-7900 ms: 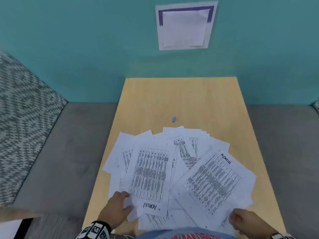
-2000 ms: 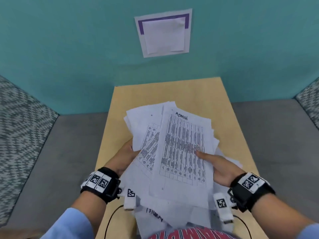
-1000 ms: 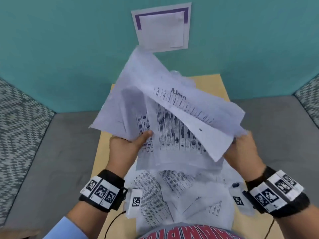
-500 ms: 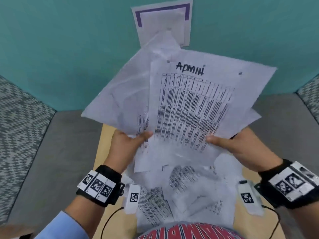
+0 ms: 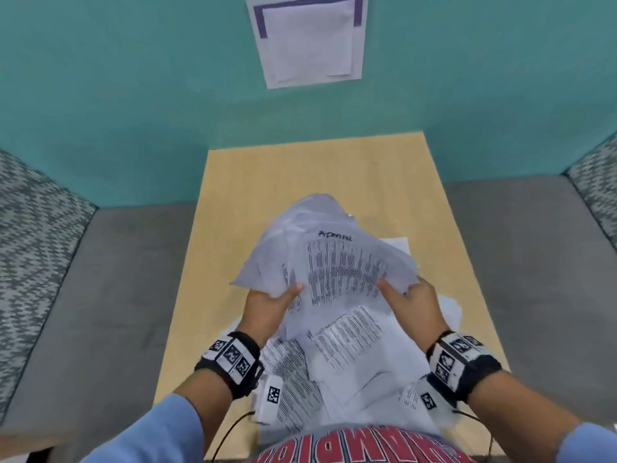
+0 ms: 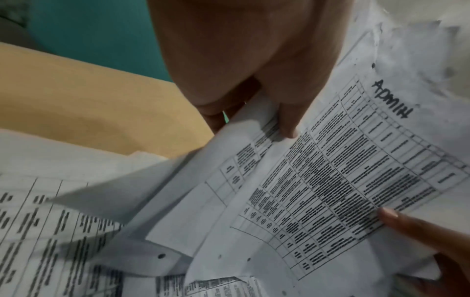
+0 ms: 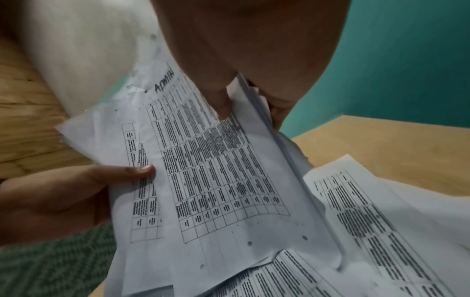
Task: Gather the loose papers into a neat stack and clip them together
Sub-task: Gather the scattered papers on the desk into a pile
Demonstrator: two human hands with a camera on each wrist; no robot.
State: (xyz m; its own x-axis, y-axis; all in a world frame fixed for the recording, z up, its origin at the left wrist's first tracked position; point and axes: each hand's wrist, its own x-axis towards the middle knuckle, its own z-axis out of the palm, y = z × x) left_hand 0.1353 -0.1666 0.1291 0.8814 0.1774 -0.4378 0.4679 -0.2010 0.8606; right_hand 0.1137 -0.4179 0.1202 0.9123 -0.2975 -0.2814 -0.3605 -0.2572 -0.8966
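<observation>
Both my hands hold an uneven bundle of printed papers (image 5: 337, 262) low over the wooden table (image 5: 317, 175). The top sheet (image 6: 343, 180) carries a table and the handwritten word "Admin". My left hand (image 5: 267, 305) pinches the bundle's left edge, thumb on top. At the right edge my right hand (image 5: 414, 302) pinches it the same way, its thumb on the printed sheet (image 7: 216, 170). The sheets are skewed and their corners stick out. More loose papers (image 5: 354, 359) lie spread on the table under my wrists. No clip is in sight.
A teal wall (image 5: 133, 95) rises behind the table's far edge, with a white sheet (image 5: 307, 38) pinned to it. Grey seat surfaces (image 5: 127, 295) flank the table on both sides. Patterned cushions (image 5: 33, 245) stand at the far left and right.
The bundle has come down from in front of the wall to just above the table and now tilts away from me. Both hands keep their hold on its edges.
</observation>
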